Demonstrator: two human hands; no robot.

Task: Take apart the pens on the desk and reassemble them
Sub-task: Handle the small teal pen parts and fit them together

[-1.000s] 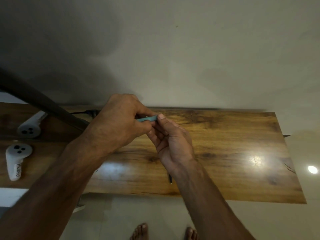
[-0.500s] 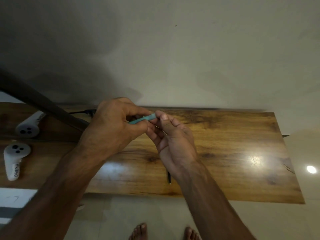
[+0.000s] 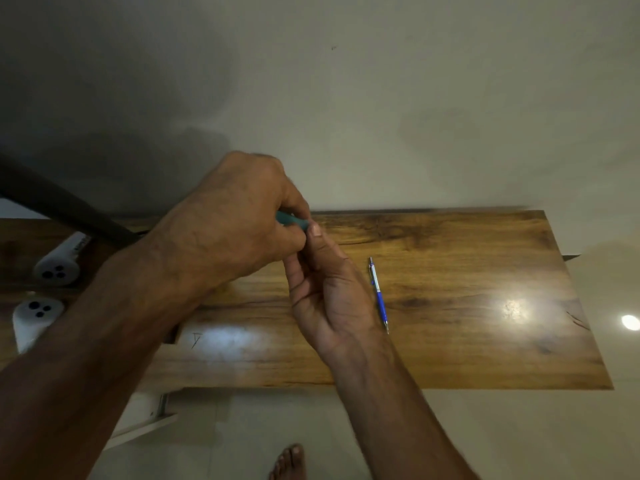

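- The left hand [image 3: 235, 223] is curling tight around a teal pen [image 3: 292, 220], with only a short stretch of the barrel showing past the knuckles; a full wrap like this is probably bracing the barrel so it is not turning.
- The right hand [image 3: 329, 292] is pinching at the exposed end of that pen, thumb on top and fingers beneath; I judge it to be twisting or seating a part, though the joint itself is hidden.
- Both hands are working raised above the worktop [image 3: 467, 271], likely so the small pieces are staying under control.
- A blue pen [image 3: 379, 295] is lying whole on the worktop just beside the right wrist, within easy reach, seemingly waiting its turn.
- Two white controllers [image 3: 52, 271] are sitting at the far left, well apart from the work.
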